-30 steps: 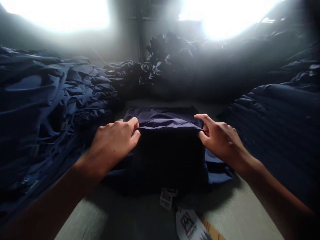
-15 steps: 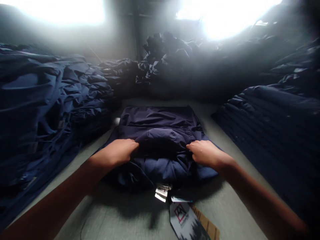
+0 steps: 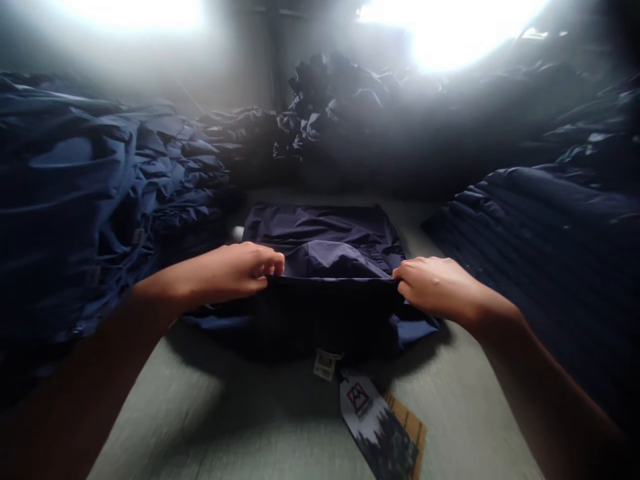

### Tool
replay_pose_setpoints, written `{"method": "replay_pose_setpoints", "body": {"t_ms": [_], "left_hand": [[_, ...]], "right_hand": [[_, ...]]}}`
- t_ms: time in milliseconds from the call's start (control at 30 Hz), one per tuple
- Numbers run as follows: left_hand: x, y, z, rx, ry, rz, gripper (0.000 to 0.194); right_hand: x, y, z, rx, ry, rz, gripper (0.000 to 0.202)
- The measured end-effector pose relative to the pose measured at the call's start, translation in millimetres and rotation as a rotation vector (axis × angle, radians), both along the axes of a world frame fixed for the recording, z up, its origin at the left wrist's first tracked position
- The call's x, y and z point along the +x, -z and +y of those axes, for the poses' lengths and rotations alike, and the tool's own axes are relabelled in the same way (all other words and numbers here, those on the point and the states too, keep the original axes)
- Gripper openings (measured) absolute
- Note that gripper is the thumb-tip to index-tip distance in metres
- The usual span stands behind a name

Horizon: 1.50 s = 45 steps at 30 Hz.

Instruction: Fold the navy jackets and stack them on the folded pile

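Navy garment (image 3: 320, 223) at the centre of the table (image 3: 240, 433), its far part laid out fairly flat in a squared shape, lightly creased. Which kind of garment, I can't tell. Left hand (image 3: 245, 267) at nine o'clock, right hand (image 3: 435, 283) at three, each pinching one end of a cloth edge (image 3: 335, 278) drawn nearly straight between them and lifted. Cloth below that edge lost in shadow.

My reading: folding partly done. The far part looks settled; the lifted edge not yet laid down, loose cloth sticking out at four and eight o'clock not yet tucked.

At six o'clock, a white label (image 3: 325, 365); just beyond, a printed hang tag (image 3: 373, 427) overlapping a tan card (image 3: 417, 433), all lying outside the fold.

Farther out: rumpled navy pile (image 3: 100, 153) at ten, layered navy stack (image 3: 540, 220) at two, dark heap (image 3: 340, 93) at twelve.
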State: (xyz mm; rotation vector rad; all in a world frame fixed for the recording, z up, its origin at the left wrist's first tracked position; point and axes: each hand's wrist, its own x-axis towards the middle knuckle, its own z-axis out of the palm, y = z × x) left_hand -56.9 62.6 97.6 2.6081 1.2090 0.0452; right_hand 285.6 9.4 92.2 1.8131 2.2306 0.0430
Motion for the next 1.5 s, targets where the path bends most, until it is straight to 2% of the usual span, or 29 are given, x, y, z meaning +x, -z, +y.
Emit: {"method": "replay_pose_setpoints", "body": {"t_ms": [100,233,267,333,367,433,533,600,667,700,767,900,1033,1100,1200,1267,1333,1400,1500], "left_hand": [[-5.5,-2.2,-5.4,-0.146,0.039,0.035,0.023],[-1.3,-14.0,-14.7,-0.236,0.042,0.064,0.021],[4.2,-15.5,-15.0,-0.209,0.035,0.039,0.023],[20.3,-11.1,-11.7,-0.051,-0.002,-0.074,0.030],[29.7,-4.1,-8.4,0.058,-0.013,-0.138,0.033],[46.4,20.5,-0.7,0.257,0.012,-0.209,0.041],[54.4,76.0,6.5,0.391,0.132,-0.100,0.063],[47.8,112.8,6.4,0.400,0.150,-0.013,0.081],[38.4,139.5,4.4,0.393,0.133,0.023,0.093],[34.7,147.9,3.6,0.391,0.121,0.025,0.097],[31.0,155.6,3.2,0.378,0.105,0.023,0.102],[33.6,152.6,6.6,0.251,0.090,0.052,0.103],[34.9,142.3,11.1,0.056,0.111,0.115,0.099],[36.4,129.0,15.6,-0.021,0.134,0.165,0.101],[44.4,96.1,23.3,-0.032,0.195,0.222,0.105],[51.7,75.0,25.4,0.089,0.213,0.171,0.088],[57.0,65.6,23.9,0.229,0.183,0.077,0.068],[57.1,72.9,20.1,0.265,0.142,0.030,0.063],[47.7,106.9,14.8,0.154,0.108,0.066,0.067]], "right_hand": [[-0.1,-3.8,-8.8,-0.069,-0.022,0.026,0.028],[4.4,-8.2,-13.1,-0.127,-0.101,0.180,0.027],[4.6,-8.4,-9.9,-0.071,-0.124,0.242,0.030],[0.8,-4.4,2.9,0.162,-0.187,0.374,0.036],[-3.4,1.0,11.7,0.296,-0.247,0.435,0.037],[-13.9,21.2,31.0,0.484,-0.421,0.524,0.045],[-24.5,73.0,52.7,0.480,-0.662,0.491,0.066],[-23.4,111.8,58.4,0.437,-0.699,0.425,0.084],[-18.1,142.7,59.7,0.397,-0.679,0.384,0.095],[-15.2,153.2,60.0,0.380,-0.659,0.374,0.098],[-11.4,164.2,61.5,0.330,-0.618,0.361,0.099],[-12.4,164.3,66.6,0.163,-0.582,0.354,0.089],[-14.3,158.7,67.7,0.059,-0.540,0.380,0.086],[-13.8,149.8,68.1,0.007,-0.531,0.395,0.086],[-15.2,124.8,69.6,-0.050,-0.542,0.412,0.076],[-19.7,107.4,69.1,0.042,-0.554,0.429,0.067],[-26.3,98.8,66.0,0.183,-0.557,0.443,0.064],[-32.3,103.5,61.1,0.240,-0.543,0.429,0.066],[-34.9,128.8,54.8,0.169,-0.452,0.380,0.068]]}}
